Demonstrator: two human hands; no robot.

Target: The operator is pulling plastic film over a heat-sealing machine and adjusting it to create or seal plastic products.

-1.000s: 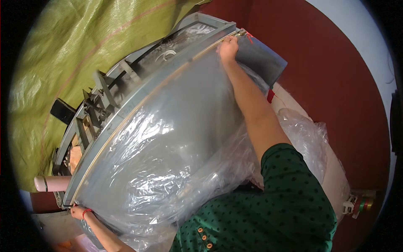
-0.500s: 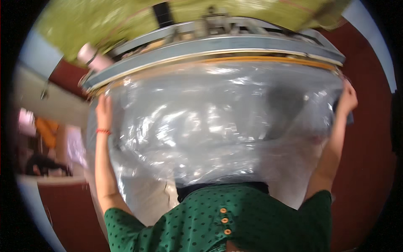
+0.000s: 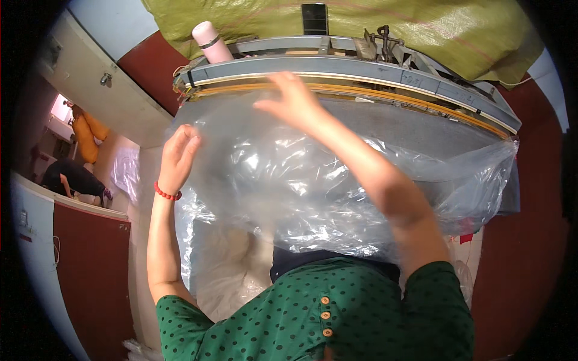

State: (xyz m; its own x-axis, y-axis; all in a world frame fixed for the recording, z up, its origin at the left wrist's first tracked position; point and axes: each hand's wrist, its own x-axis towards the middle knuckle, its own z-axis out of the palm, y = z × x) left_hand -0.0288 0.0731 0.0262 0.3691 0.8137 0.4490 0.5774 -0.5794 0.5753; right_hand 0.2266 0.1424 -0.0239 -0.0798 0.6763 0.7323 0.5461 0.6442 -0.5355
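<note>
A wide sheet of clear plastic film lies crumpled and shiny over the grey work surface before me. At its left edge my left hand, with a red beaded bracelet, has its fingers closed together on the film. My right hand reaches across to the left above the film, thumb apart and fingers stretched out, holding nothing visible. Its fingertips are close to the long grey metal bar of a sealing machine. Orange strips run along below that bar. The film's right end hangs past the surface's right side.
A pink bottle stands behind the bar's left end. Yellow-green woven sheeting covers the back. On the left is an open door; beyond it another person bends low near orange bundles. More clear plastic lies below my left arm.
My right hand has left the film's right edge and swung left across it. The film's far right part has slid nearer, baring grey surface. The view has shifted, showing more doorway.
</note>
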